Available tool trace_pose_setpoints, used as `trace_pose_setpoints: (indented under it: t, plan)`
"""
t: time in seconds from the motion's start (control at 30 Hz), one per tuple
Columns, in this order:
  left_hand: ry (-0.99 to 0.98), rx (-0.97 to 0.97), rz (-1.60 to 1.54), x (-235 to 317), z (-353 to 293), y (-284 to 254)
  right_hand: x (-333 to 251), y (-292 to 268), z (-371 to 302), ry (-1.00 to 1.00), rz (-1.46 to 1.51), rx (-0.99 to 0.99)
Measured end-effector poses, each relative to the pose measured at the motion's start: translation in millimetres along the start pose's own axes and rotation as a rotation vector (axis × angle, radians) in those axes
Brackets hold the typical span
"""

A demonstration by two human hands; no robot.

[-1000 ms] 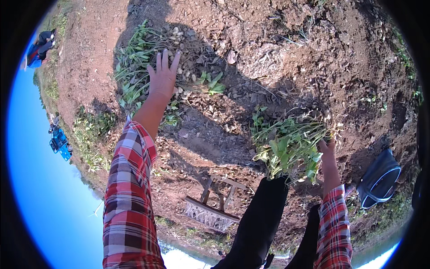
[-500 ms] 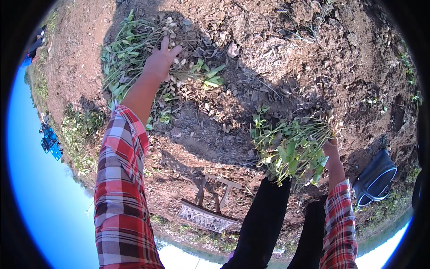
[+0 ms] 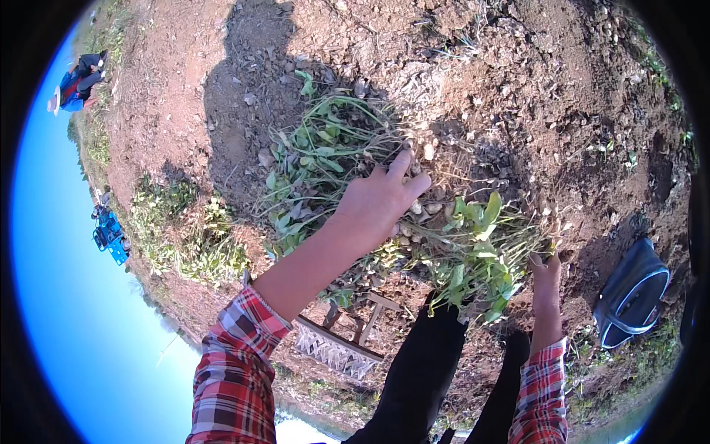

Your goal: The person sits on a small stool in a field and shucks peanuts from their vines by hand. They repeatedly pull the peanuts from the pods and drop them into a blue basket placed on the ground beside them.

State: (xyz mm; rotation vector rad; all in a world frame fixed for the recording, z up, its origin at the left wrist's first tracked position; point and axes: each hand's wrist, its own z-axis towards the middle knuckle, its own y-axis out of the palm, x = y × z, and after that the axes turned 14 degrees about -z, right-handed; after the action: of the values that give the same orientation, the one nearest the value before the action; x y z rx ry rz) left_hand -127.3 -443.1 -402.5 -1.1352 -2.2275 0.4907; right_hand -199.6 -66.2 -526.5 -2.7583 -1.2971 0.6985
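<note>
Pulled-up peanut plants (image 3: pixel 325 148) with green leaves and pale pods lie across the middle of the view. My left hand (image 3: pixel 381 196) is closed around their stems near the pods, thumb and forefinger pointing to the right. To the right, a second leafy bunch of peanut plants (image 3: pixel 481 255) hangs just above my knees. My right hand (image 3: pixel 546 277) grips that bunch at its root end, its fingers partly hidden by stems. Light peanut pods (image 3: pixel 425 211) show between the two bunches, which now touch.
A low stool with a woven seat (image 3: pixel 336 348) stands near my dark-trousered leg (image 3: pixel 414 370). A dark bag (image 3: pixel 632 292) sits at the right. More cut plants (image 3: pixel 192 237) lie at the left. A person (image 3: pixel 78 85) and a blue vehicle (image 3: pixel 111 235) are farther off.
My left hand has moved right and nearer, bringing its peanut plants from the far left up against the right bunch. My right hand stays nearly in place, slightly lower.
</note>
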Motion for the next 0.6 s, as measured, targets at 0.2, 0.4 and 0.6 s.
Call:
trace_pose_setpoints:
  t: [0.2,0.4,0.6]
  plan:
    - [0.319,0.377,-0.207,144,48,49,58,-110,-55,-0.061,0.229,0.243]
    - [0.211,0.394,-0.153,104,-36,165,42,-140,-41,-0.092,-0.033,0.188]
    - [-0.177,-0.51,0.202,-6,-243,294,81,-145,-101,-0.071,-0.019,0.243]
